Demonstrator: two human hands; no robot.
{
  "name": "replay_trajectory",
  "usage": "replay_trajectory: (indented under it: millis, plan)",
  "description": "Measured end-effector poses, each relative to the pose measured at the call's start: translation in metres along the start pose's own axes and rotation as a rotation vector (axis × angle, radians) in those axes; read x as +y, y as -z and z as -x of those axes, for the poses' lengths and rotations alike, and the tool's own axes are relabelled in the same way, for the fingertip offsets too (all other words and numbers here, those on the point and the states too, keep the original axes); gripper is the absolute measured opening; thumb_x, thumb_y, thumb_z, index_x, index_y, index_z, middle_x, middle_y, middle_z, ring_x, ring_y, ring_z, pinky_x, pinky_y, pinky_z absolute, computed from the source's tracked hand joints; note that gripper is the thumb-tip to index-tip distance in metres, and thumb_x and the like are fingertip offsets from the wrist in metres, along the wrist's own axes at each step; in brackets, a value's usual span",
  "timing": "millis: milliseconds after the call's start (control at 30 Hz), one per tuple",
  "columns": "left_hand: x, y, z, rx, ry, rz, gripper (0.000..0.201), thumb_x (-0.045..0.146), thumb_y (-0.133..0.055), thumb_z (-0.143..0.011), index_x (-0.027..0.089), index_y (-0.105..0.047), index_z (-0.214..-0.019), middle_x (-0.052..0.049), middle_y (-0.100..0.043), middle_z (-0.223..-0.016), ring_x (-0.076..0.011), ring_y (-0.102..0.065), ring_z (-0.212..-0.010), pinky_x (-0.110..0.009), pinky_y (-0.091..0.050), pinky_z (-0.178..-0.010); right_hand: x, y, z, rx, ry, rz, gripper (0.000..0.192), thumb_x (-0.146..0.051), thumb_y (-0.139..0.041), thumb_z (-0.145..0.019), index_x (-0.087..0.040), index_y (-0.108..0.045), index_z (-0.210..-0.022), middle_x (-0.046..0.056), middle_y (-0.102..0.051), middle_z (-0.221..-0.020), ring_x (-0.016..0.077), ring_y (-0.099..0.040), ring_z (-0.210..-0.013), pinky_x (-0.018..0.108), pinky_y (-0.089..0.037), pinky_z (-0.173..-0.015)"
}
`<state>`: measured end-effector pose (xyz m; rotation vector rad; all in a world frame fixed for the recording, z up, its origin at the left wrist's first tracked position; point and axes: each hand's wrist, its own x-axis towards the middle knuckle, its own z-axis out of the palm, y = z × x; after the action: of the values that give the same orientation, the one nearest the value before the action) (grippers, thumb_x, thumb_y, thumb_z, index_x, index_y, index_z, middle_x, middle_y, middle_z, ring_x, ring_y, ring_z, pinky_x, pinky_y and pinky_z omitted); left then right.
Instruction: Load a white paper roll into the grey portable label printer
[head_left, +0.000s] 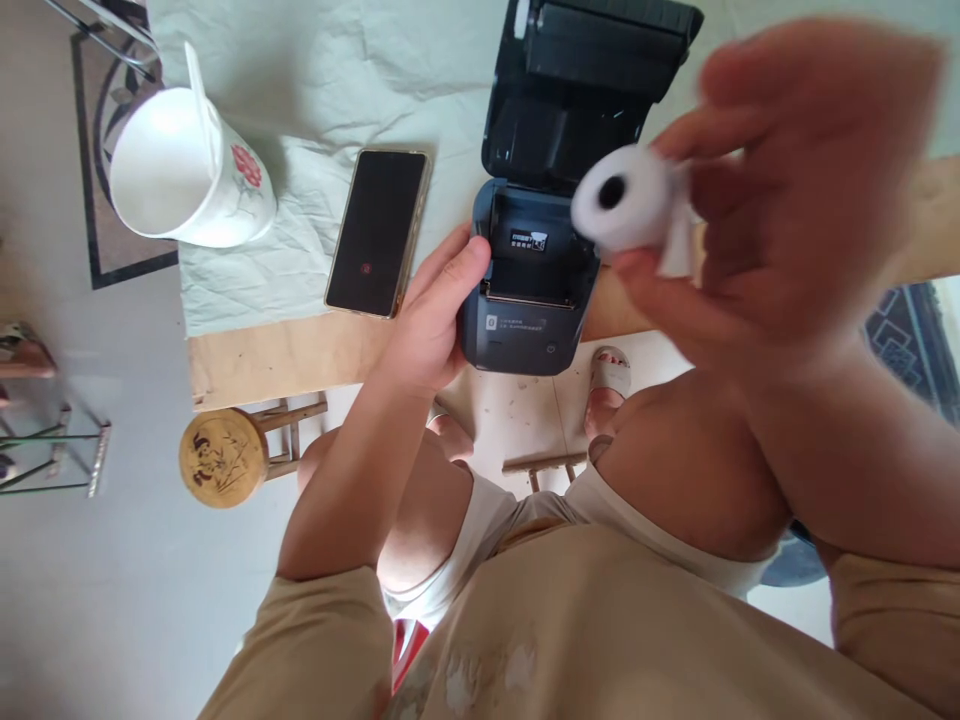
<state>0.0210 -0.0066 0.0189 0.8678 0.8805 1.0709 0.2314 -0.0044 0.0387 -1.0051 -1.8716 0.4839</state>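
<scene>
In the head view, a white paper roll (622, 200) is pinched between the fingers of the right hand (780, 190), raised and blurred just above the open bay of a small dark printer (525, 290), whose lid (592, 60) is tipped back; the printer's left side is gripped by the left hand (435, 320). The step in hand is judged to be loading the roll, so lowering it squarely into the bay would be called for next, with a phone (379, 230) and a white jug (187, 170) left aside on the cloth (337, 70).
</scene>
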Motion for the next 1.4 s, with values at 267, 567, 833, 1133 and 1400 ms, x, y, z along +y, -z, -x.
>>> replay_trajectory:
  millis: [267, 567, 833, 1133, 1400]
  plan:
    - [0.000, -0.002, 0.002, 0.026, -0.021, 0.005, 0.025, 0.042, -0.059, -0.088, 0.020, -0.067, -0.093, 0.000, -0.070, -0.097, -0.0232, -0.051, -0.134, -0.032, -0.051, -0.106, -0.012, -0.028, -0.013, -0.025, 0.206, 0.434, 0.011, -0.012, -0.059, -0.078, -0.019, -0.056, -0.085, -0.001, -0.070, -0.106, 0.0142, -0.069, -0.092, 0.026, -0.051, -0.064]
    - [-0.002, 0.001, 0.002, -0.088, -0.072, 0.059, 0.037, 0.047, -0.060, -0.084, 0.024, -0.059, -0.112, -0.001, -0.067, -0.111, -0.0233, -0.050, -0.134, -0.032, -0.047, -0.108, -0.022, -0.026, -0.006, -0.019, 0.276, 0.473, 0.013, -0.010, -0.055, -0.076, -0.020, -0.055, -0.068, -0.001, -0.055, -0.066, 0.0120, -0.050, -0.068, 0.028, -0.038, -0.065]
    - [0.000, 0.005, 0.005, -0.056, -0.064, -0.093, 0.057, 0.024, -0.076, -0.070, 0.032, -0.055, -0.123, 0.002, -0.065, -0.107, -0.0206, -0.061, -0.119, -0.028, -0.052, -0.097, -0.022, -0.029, -0.002, -0.134, 0.299, 0.292, 0.020, -0.037, -0.057, -0.086, -0.022, -0.058, -0.073, -0.003, -0.061, -0.071, 0.0128, -0.051, -0.070, 0.032, -0.038, -0.066]
    - [0.000, 0.004, 0.005, -0.045, -0.029, -0.107, 0.079, 0.030, -0.081, -0.061, 0.029, -0.049, -0.133, -0.005, -0.062, -0.124, -0.0319, -0.054, -0.129, -0.041, -0.047, -0.107, -0.010, -0.001, -0.015, 0.094, 0.087, 0.359, 0.046, -0.038, -0.048, -0.090, -0.019, -0.049, -0.132, 0.007, -0.054, -0.133, 0.0225, -0.053, -0.126, 0.038, -0.048, -0.099]
    - [-0.002, 0.008, 0.005, -0.069, -0.065, -0.084, 0.073, 0.022, -0.078, -0.064, 0.030, -0.047, -0.130, -0.002, -0.058, -0.130, -0.0262, -0.053, -0.130, -0.034, -0.049, -0.105, -0.012, -0.009, -0.006, -0.014, 0.249, 0.282, 0.016, -0.038, -0.059, -0.084, -0.022, -0.061, -0.085, 0.001, -0.069, -0.094, 0.0206, -0.065, -0.097, 0.042, -0.050, -0.088]
